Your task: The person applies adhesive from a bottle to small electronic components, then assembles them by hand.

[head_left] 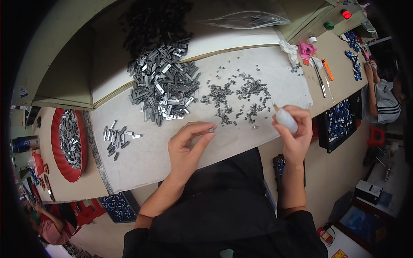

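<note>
Between thumb and forefinger, my left hand (188,146) pinches a small metal piece (211,130) just above the table's near half. My right hand (297,131) is wrapped round a small white squeeze bottle (285,120), its thin tip pointing up and to the left. Beyond both hands lies a loose scatter of tiny metal parts (223,94) on the white table covering (146,159). A large heap of grey metal rectangular pieces (165,86) rises left of that scatter. Several similar pieces (116,139) lie apart at the left.
A red scalloped tray (56,142) full of metal pieces stands at the left. At the right lie an orange cutter (327,70), a pen-like tool (319,77) and a pink cloth (307,50). A clear plastic bag (245,20) rests on the shelf. Another person (385,96) sits at far right.
</note>
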The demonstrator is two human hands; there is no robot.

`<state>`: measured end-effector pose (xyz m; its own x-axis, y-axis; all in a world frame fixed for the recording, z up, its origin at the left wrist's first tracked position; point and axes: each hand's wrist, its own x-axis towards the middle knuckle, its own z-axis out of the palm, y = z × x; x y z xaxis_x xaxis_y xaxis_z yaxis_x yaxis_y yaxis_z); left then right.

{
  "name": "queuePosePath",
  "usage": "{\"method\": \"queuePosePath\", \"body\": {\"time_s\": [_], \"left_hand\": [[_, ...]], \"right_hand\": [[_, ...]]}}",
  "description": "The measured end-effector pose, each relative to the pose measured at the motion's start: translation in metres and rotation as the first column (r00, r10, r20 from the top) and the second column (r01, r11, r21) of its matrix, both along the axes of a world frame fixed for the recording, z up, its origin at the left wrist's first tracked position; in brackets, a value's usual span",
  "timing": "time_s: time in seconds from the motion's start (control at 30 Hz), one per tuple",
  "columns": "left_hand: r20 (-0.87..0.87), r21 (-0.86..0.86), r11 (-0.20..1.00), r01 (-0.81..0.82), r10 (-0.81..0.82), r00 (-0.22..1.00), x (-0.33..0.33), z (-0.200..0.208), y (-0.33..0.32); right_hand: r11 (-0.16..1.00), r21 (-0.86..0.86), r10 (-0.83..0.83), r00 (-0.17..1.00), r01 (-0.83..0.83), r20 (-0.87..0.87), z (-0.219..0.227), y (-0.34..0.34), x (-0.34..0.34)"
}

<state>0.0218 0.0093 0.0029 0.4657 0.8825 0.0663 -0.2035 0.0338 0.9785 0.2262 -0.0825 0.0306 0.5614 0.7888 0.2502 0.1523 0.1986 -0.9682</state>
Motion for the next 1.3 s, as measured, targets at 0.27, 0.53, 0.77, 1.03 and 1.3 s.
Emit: {"method": "queuePosePath", "body": {"time_s": [0.27, 0.53, 0.77, 1.03, 1.3], "left_hand": [[-0.007, 0.032, 0.999, 0.026, -0.026, 1.000, -0.002, -0.003, 0.000], [-0.056, 0.068, 0.994, 0.085, -0.081, 0.995, -0.002, -0.004, 0.002], [-0.059, 0.069, 0.993, 0.093, -0.089, 0.994, -0.003, -0.003, 0.002], [-0.061, 0.082, 0.991, 0.106, -0.101, 0.993, -0.002, -0.003, 0.002], [-0.077, 0.062, 0.993, 0.100, -0.095, 0.993, -0.002, 0.000, 0.003]], "right_hand": [[0.973, -0.219, 0.089, 0.995, -0.078, 0.040, -0.006, 0.059, 0.051], [0.922, -0.386, 0.203, 0.875, -0.020, 0.440, -0.009, 0.103, 0.054], [0.887, -0.460, 0.233, 0.826, 0.035, 0.514, -0.003, 0.120, 0.040], [0.969, -0.248, 0.186, 0.621, 0.014, 0.762, -0.015, 0.141, 0.054], [0.863, -0.500, 0.354, 0.612, 0.079, 0.707, -0.002, 0.143, 0.050]]}}
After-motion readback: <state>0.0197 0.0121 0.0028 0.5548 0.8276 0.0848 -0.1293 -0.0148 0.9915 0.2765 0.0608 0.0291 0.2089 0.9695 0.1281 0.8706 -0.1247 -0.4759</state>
